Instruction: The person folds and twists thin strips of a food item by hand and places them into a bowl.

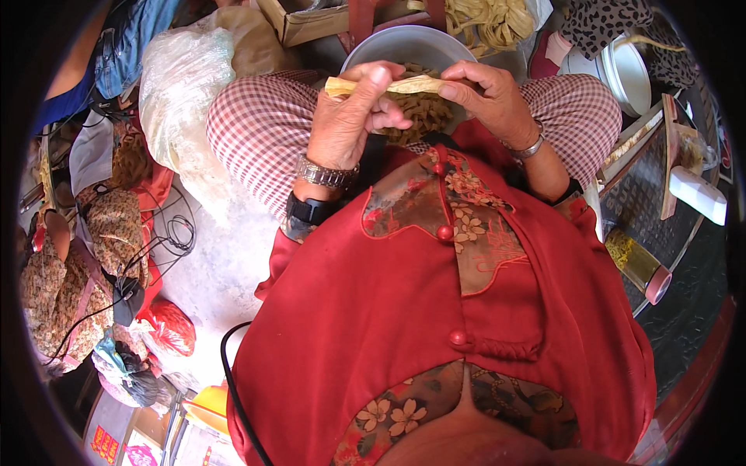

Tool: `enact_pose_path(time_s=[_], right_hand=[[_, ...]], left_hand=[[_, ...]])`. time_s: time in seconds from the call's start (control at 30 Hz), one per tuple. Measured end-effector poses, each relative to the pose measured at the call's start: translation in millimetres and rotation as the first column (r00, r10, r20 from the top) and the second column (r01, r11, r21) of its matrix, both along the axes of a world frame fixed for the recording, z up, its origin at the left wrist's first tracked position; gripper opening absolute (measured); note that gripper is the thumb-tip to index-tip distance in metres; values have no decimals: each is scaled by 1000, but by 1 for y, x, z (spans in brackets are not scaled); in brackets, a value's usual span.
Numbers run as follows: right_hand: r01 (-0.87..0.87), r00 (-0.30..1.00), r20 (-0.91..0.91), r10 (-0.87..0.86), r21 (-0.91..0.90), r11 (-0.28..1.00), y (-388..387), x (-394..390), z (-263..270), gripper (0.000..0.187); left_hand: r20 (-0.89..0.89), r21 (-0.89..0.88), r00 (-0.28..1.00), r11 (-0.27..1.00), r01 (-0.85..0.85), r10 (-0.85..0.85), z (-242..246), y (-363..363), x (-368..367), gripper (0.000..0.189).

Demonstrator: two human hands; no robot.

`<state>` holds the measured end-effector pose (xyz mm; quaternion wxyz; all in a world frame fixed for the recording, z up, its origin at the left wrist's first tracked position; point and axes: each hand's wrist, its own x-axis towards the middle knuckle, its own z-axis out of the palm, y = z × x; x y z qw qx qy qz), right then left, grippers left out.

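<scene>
A pale yellow strip [415,85] of what looks like dried plant matter stretches between my two hands, above my lap. My left hand [352,116] pinches its left part under the thumb, the other fingers partly spread below. At the strip's other end, the thumb and fingertips of my right hand [492,96] close on it. Beneath both hands stands a large pale basin [402,39], partly hidden by them. Inside lie many short, brownish-yellow cut pieces [424,113]. Whether a blade is in either hand cannot be seen.
Looped yellow strips [489,23] lie beyond the basin, near a cardboard box [312,23]. Plastic sacking [183,87] lies left of my knee. Other people sit at left and upper right. A white bucket [632,76] and a jar [638,262] are at right; black cables [178,233] hang left.
</scene>
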<state>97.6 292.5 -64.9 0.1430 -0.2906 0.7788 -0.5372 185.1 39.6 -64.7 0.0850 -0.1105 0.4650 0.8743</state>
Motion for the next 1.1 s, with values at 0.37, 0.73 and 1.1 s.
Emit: enact_pose_path(time_s=[0.37, 0.73, 1.1], right_hand=[[-261, 948, 195, 251, 24, 965, -31, 11, 4, 29], [-142, 981, -135, 141, 4, 990, -17, 21, 42, 33], [-28, 584, -770, 256, 296, 955, -15, 26, 44, 17]], left_hand=[[73, -140, 997, 990, -19, 29, 4, 0, 3, 15], [-124, 47, 956, 964, -261, 265, 3, -22, 19, 3], [-298, -448, 952, 871, -200, 65, 25, -60, 19, 35]])
